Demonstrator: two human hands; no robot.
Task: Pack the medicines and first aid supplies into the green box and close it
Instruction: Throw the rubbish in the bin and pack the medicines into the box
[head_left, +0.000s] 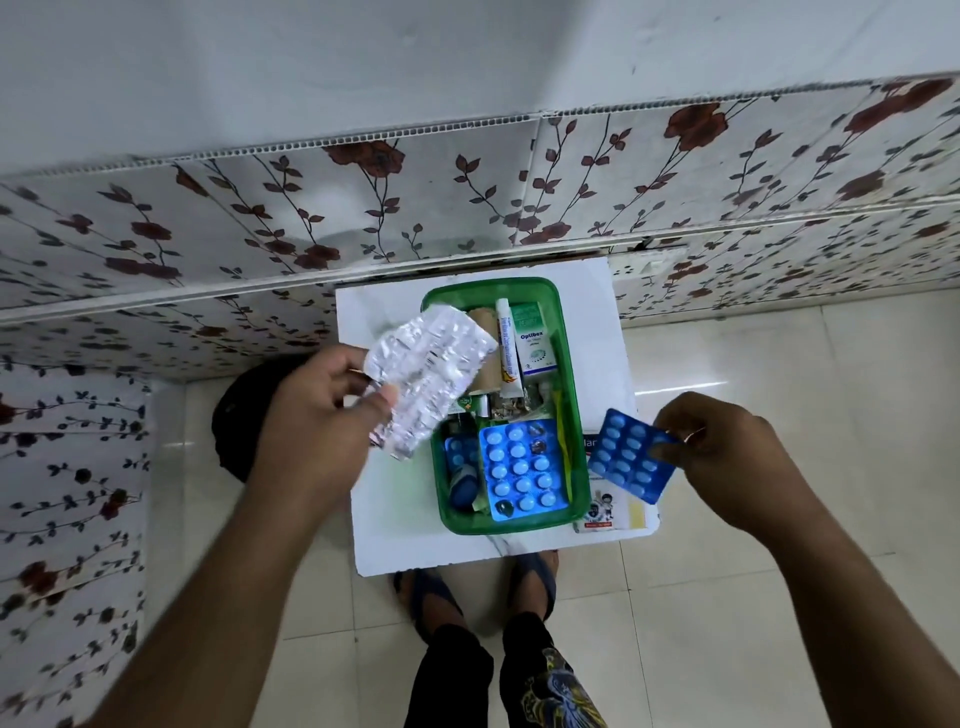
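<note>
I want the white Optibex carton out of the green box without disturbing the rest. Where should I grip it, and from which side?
Judging by its pose, come straight down and pinch the white Optibex carton by its two long side edges. It lies flat, face up, at the far end of the green plastic box, with the white ointment tube close on its left, so a low sideways approach looks blocked.

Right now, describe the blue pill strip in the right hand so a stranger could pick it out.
Find the green box on the white table. Just right of the box, above the table's right edge, the right hand pinches a blue strip of pale oval pills. A similar blue strip lies inside the box; this one is outside it, held in the air.
</note>
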